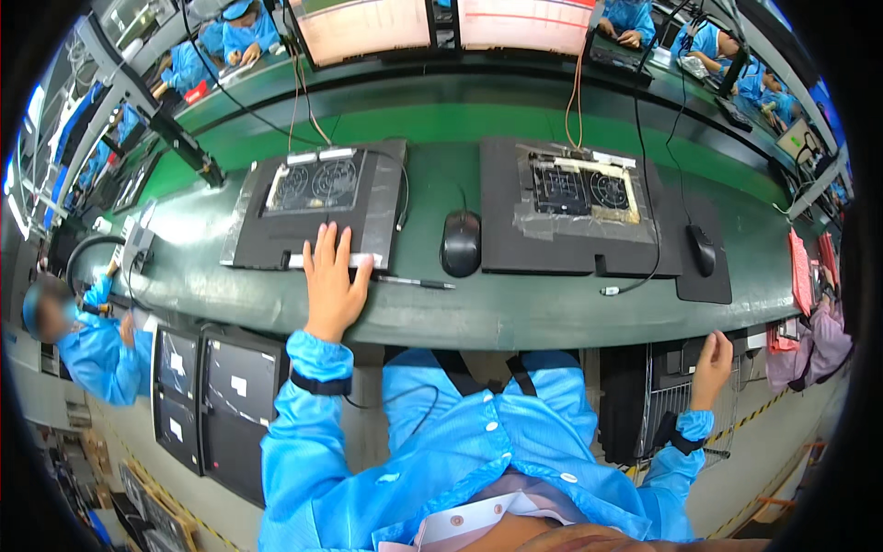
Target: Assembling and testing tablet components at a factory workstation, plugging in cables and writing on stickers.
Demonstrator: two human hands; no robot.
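My left hand (333, 283) lies flat with fingers spread at the near edge of a black foam pad (262, 241). Its fingertips touch the pad, and nothing is held. Set into this pad is a dark panel (317, 187) with round patterns, framed by tape. Beside that hand, a pen (414, 281) lies on the green bench. Off the bench's near right edge, my right hand (712, 370) is raised with its fingers curled together; nothing shows in it. Black bands circle both wrists.
A second foam pad (552, 253) holds a similar panel (586, 190). Two black mice (461, 244) and loose cables lie on the green bench (405, 317). Two monitors (363, 32) stand behind. Black trays (237, 386) are at the lower left; co-workers (101, 354) sit around.
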